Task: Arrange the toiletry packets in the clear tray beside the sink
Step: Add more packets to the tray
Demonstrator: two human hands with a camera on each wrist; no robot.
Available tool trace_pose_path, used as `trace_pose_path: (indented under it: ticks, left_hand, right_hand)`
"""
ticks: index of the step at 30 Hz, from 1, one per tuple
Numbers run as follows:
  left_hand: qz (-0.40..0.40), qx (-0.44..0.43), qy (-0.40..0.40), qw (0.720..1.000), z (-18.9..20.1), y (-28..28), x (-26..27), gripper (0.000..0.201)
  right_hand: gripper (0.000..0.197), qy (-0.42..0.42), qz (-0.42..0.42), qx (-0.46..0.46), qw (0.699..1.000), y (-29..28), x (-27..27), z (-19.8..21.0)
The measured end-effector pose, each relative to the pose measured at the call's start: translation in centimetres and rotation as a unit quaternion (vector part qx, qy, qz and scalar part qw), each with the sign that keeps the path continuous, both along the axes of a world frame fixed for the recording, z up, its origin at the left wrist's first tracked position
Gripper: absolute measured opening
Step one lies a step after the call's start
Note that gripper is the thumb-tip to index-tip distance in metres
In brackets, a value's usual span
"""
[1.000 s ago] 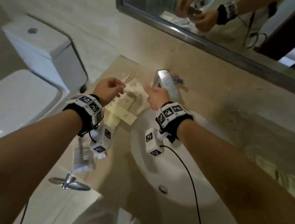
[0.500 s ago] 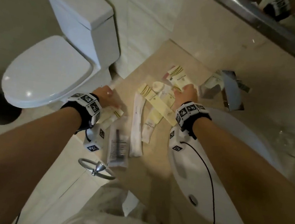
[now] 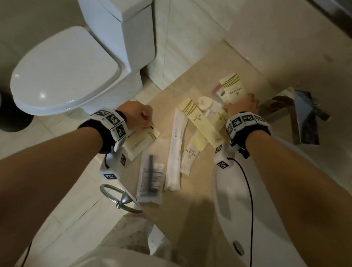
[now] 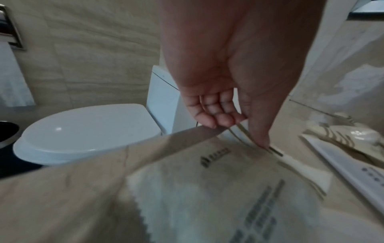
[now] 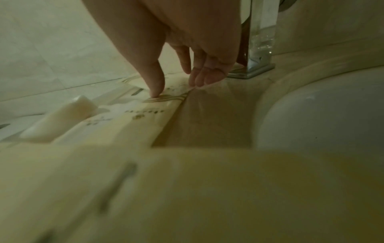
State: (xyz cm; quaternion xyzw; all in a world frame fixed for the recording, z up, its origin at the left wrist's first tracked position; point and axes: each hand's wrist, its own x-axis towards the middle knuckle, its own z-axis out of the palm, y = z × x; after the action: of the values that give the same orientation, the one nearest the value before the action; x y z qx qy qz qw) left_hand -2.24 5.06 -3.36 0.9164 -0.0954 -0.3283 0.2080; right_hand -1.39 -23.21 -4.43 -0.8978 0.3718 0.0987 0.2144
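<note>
Several cream and white toiletry packets lie loose on the beige counter (image 3: 188,199) left of the sink (image 3: 291,205). My left hand (image 3: 145,121) is at the counter's left edge. There its thumb and curled fingers (image 4: 216,118) pinch the striped end of a flat cream packet (image 3: 141,140) that lies on the counter. My right hand (image 3: 245,103) is beside the faucet (image 3: 294,113), its thumb and nearly straight fingertips (image 5: 199,82) touching the striped end of another cream packet (image 5: 145,118). I cannot make out the clear tray.
A clear razor packet (image 3: 150,177), a long white packet (image 3: 177,150), a long cream box (image 3: 201,122) and a round soap (image 3: 205,103) lie between my hands. A towel ring (image 3: 121,199) hangs under the counter's front. The toilet (image 3: 66,72) stands to the left.
One second ago both hands held packets up near the faucet. They came down to the counter: the left to its left edge, the right onto the packets by the faucet.
</note>
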Motion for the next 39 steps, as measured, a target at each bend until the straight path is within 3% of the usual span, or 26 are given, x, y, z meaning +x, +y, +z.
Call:
trace_pose_path:
  ticks: [3, 5, 9, 13, 16, 21, 25, 28, 30, 34, 36, 39]
  left_hand:
    - [0.052, -0.066, -0.019, 0.996, -0.1, 0.0, 0.4, 0.014]
    - [0.117, -0.119, -0.026, 0.986, 0.1, -0.3, 0.9, 0.011]
    - [0.185, -0.2, -0.037, 0.962, 1.4, -1.4, 1.5, 0.024]
    - [0.216, -0.223, -0.066, 0.948, 2.3, -2.6, 1.9, 0.021]
    - [0.214, -0.224, -0.083, 0.947, 3.1, -3.6, 2.0, 0.022]
    - [0.184, -0.226, -0.082, 0.953, 4.9, -6.6, 2.0, 0.026]
    - [0.15, -0.232, -0.075, 0.958, 6.7, -10.5, 1.5, 0.021]
    - [0.124, -0.249, -0.09, 0.956, 8.5, -14.0, 0.9, 0.006]
    - [0.105, -0.271, -0.093, 0.952, 9.8, -16.7, -0.1, 0.011]
    - [0.098, -0.323, -0.095, 0.937, 11.9, -21.7, -2.4, 0.039]
    - [0.086, -0.338, -0.081, 0.934, 12.5, -24.0, -3.8, 0.049]
    - [0.042, -0.352, -0.066, 0.933, 13.1, -27.7, -6.5, 0.044]
  right_hand:
    - [0.079, 0.039, 0.009, 0.043, 0.998, -0.7, 0.9, -0.5]
    - [0.076, 0.045, 0.01, 0.054, 0.997, -1.1, 1.1, -0.2]
    - [0.079, 0.056, -0.004, 0.001, 0.998, -1.5, 1.0, 0.5]
    - [0.049, -0.004, 0.029, -0.048, 0.998, -0.6, 0.6, 0.7]
    - [0.032, -0.078, 0.03, 0.058, 0.995, 0.1, 0.2, 1.1]
    - [0.041, -0.191, 0.023, 0.245, 0.95, 0.3, -1.0, 3.7]
    - [0.037, -0.232, 0.021, 0.287, 0.929, -1.4, -2.6, 6.8]
    - [0.029, -0.272, 0.021, 0.297, 0.915, -3.1, -4.5, 9.5]
    - [0.023, -0.286, 0.017, 0.303, 0.909, -4.8, -6.4, 10.9]
    - [0.034, -0.291, -0.013, 0.318, 0.902, -8.5, -10.8, 12.9]
    - [0.027, -0.284, -0.014, 0.324, 0.903, -10.8, -13.4, 13.7]
    - [0.019, -0.27, -0.047, 0.348, 0.896, -14.2, -17.9, 14.4]
